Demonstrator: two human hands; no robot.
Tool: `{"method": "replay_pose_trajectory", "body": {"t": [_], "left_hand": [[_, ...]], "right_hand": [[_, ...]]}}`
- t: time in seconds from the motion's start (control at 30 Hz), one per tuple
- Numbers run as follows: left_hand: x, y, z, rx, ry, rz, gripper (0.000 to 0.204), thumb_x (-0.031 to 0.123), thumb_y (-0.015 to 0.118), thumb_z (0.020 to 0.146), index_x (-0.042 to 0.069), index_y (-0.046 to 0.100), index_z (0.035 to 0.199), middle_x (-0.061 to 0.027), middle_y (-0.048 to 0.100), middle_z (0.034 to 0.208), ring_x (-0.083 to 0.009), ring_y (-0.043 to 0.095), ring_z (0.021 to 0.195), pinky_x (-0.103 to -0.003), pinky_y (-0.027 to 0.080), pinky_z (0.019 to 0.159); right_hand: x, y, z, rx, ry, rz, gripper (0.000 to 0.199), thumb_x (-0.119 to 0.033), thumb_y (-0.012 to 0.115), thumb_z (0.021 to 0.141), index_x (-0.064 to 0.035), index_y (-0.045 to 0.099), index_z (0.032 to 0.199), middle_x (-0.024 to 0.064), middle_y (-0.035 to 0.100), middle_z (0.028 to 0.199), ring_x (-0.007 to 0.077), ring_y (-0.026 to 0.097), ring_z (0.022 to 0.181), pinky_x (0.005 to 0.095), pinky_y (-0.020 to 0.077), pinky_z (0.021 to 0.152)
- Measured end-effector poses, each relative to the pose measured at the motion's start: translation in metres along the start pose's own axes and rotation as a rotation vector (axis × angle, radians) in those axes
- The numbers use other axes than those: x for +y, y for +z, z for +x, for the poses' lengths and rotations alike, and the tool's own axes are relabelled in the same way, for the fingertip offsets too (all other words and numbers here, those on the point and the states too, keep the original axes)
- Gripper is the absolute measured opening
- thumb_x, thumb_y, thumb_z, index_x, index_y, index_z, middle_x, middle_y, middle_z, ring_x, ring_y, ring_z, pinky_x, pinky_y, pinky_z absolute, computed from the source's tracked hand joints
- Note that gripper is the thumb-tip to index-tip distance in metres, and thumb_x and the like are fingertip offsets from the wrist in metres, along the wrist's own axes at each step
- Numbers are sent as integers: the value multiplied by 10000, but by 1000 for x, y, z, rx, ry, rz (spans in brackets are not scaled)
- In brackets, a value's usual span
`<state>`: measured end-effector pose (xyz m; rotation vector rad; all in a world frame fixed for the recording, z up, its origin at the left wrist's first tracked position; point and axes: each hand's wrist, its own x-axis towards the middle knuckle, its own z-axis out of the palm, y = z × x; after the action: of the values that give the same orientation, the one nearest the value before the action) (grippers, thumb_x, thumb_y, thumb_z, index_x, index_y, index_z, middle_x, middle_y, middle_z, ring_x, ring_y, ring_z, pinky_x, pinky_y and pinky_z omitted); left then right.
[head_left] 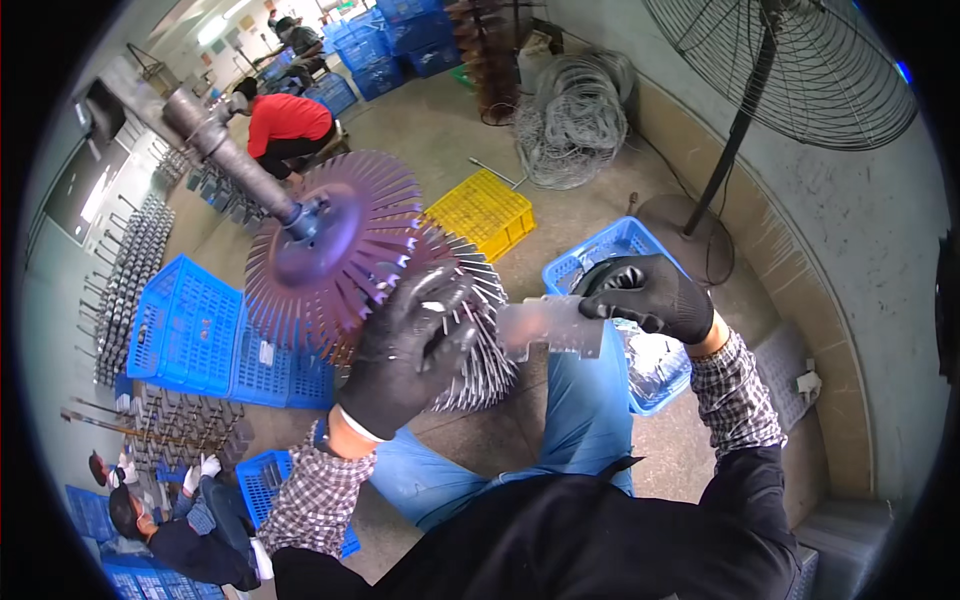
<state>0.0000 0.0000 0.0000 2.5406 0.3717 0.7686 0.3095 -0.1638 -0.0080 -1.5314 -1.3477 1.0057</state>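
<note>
In my black-gloved right hand (655, 298) a flat, notched metal plate (560, 326) is pinched by its right end. It hangs level above my knee, its left end close to the rack. My left hand (412, 345), also gloved in black, lies at the edge of a large round rack (320, 235) with radial slots. Its thumb and fingers are apart, and no held thing shows between them. Many thin metal pieces (480, 365) fan out along the rack's near side. Below my right hand, a blue basket (655, 402) holds shiny metal plates (650, 358).
A yellow crate (485, 213) stands beyond the rack, near a wire coil (575, 120). At right rises a standing fan (740, 120). Blue crates (185, 325) are stacked at left. A person in red (285, 122) crouches behind; another person (185, 530) sits at lower left.
</note>
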Motion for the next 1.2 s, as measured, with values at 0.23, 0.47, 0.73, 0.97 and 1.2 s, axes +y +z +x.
{"method": "replay_pose_trajectory", "body": {"t": [0.23,0.47,0.73,0.97,1.2], "left_hand": [[14,-7,-12,109,-113,-182,281,102,637,1044,29,683,1312,-137,661,1413,-297,635,1254,-415,507,1079],[6,3,-22,182,-195,-300,282,96,594,1074,15,676,1331,-145,659,1416,-306,659,1228,-415,531,1046],[6,-12,-18,110,-35,101,365,106,589,1085,23,644,1437,-167,631,1482,-328,647,1307,-436,522,1096],[-10,-16,-14,-5,-200,300,436,78,591,1075,33,619,1508,-191,592,1540,-360,603,1398,-459,503,1137],[-16,-6,-15,-30,-133,464,440,55,586,1066,22,629,1502,-195,581,1547,-366,605,1387,-460,501,1136]], "right_hand": [[-10,58,23,-32,-117,257,308,-271,793,1014,-41,795,1219,40,802,952,75,660,731,152,482,666],[-34,119,-3,82,31,673,332,-277,751,1053,14,775,1209,82,806,950,88,718,797,209,558,705],[-7,81,28,387,-103,527,308,-274,673,1083,17,770,1097,114,792,906,110,646,654,197,471,584],[24,94,60,293,98,179,304,-310,691,1075,-23,792,1053,64,763,857,136,652,726,275,516,671],[55,115,88,279,-16,147,307,-329,710,1058,-33,792,1064,62,766,869,152,658,726,298,534,673]]}}
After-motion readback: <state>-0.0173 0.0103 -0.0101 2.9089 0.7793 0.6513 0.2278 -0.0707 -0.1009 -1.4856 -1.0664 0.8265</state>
